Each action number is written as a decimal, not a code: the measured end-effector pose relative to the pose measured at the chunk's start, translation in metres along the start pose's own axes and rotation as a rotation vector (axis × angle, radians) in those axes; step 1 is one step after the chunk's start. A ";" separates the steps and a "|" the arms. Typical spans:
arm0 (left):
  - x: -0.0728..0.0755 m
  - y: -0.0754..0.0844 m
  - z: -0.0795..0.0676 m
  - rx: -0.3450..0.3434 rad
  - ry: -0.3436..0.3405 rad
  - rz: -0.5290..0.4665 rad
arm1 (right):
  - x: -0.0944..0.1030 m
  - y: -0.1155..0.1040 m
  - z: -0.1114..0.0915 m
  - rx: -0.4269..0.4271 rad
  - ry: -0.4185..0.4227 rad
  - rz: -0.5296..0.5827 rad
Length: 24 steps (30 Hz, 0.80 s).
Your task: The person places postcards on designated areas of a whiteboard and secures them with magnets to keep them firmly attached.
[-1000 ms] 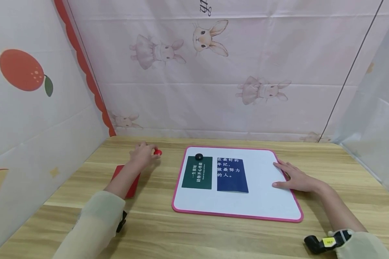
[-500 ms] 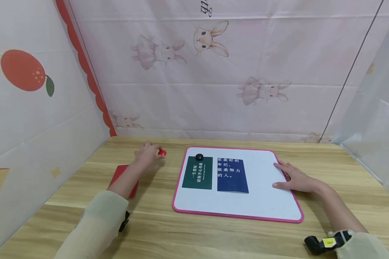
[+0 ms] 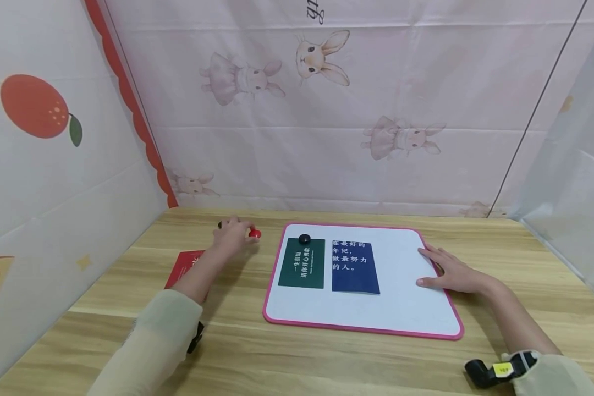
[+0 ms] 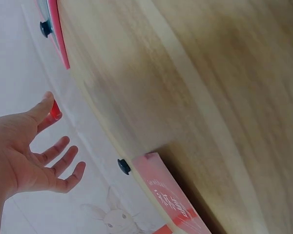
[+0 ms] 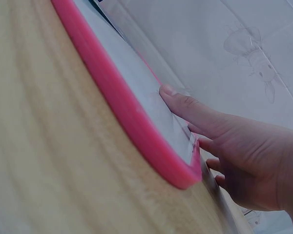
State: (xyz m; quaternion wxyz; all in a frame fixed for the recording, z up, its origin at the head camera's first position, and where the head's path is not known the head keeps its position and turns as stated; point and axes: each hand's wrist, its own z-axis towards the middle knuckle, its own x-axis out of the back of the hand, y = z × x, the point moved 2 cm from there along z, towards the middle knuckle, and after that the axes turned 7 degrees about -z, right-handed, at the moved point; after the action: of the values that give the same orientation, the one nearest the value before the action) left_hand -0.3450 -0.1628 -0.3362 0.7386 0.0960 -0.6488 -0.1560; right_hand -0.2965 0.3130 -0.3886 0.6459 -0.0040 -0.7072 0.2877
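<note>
My left hand (image 3: 229, 235) pinches a small red round magnet (image 3: 255, 234) between thumb and index finger, off the left edge of a whiteboard (image 3: 401, 313) with a pink frame. In the left wrist view the red magnet (image 4: 54, 110) shows at the fingertips, the other fingers loosely bent. On the board lie a green card (image 3: 302, 269) with a black magnet (image 3: 304, 239) at its top edge, and a dark blue card (image 3: 355, 275) beside it. My right hand (image 3: 450, 270) rests on the board's right edge, thumb (image 5: 178, 100) on its white surface, fingers spread.
A red card (image 3: 182, 264) with white writing lies on the wooden table (image 3: 326, 363), partly hidden under the left forearm. Another black magnet (image 4: 123, 166) stands near it, mostly behind the left hand in the head view. A printed cloth (image 3: 326, 165) hangs behind the table.
My left hand has moved right with the red magnet, closer to the board. More of the red card and a black magnet behind the hand now show. The right hand stays put.
</note>
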 end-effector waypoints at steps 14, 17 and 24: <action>-0.002 0.015 0.003 -0.010 -0.024 0.047 | 0.002 -0.001 0.001 -0.004 -0.004 0.011; -0.004 0.019 0.005 -0.007 -0.024 0.072 | 0.002 -0.001 0.000 -0.009 -0.006 0.009; -0.006 0.029 0.006 -0.019 -0.015 0.099 | 0.001 0.001 0.000 -0.007 -0.003 0.011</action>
State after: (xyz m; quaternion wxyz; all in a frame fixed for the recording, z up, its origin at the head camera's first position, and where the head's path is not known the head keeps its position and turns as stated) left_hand -0.3481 -0.1338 -0.3307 0.7413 0.0554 -0.6569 -0.1263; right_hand -0.2972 0.3139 -0.3879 0.6431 -0.0095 -0.7092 0.2887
